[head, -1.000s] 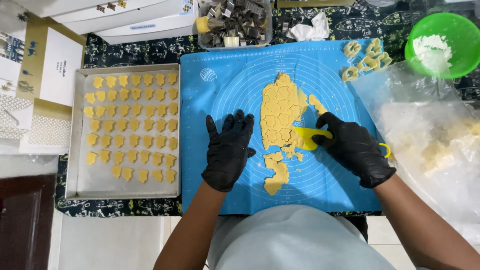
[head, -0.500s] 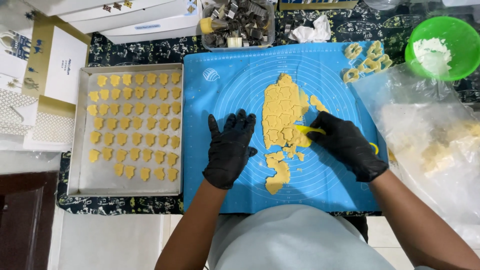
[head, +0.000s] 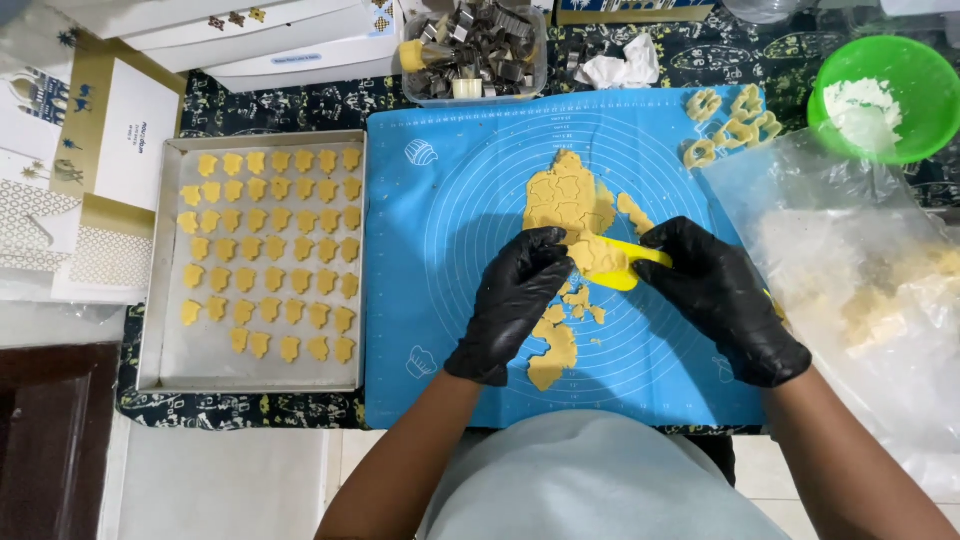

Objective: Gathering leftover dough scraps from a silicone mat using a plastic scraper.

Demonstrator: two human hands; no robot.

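Two black-gloved hands meeting over rolled yellow dough sheet (head: 570, 200): right hand (head: 725, 300) gripping yellow plastic scraper (head: 615, 265); left hand (head: 515, 300), fingers curled, pressing dough beside blade.

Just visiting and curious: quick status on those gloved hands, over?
Right hand grips yellow scraper, blade under rolled dough. Left hand fingertips on cut dough piece at blade. Loose dough scraps beside, nothing blocking.

Two black-gloved hands, one blue baking mat (head: 470, 330), one tray (head: 152, 300), one yellow scraper (head: 618, 266), one green bowl (head: 925, 75).
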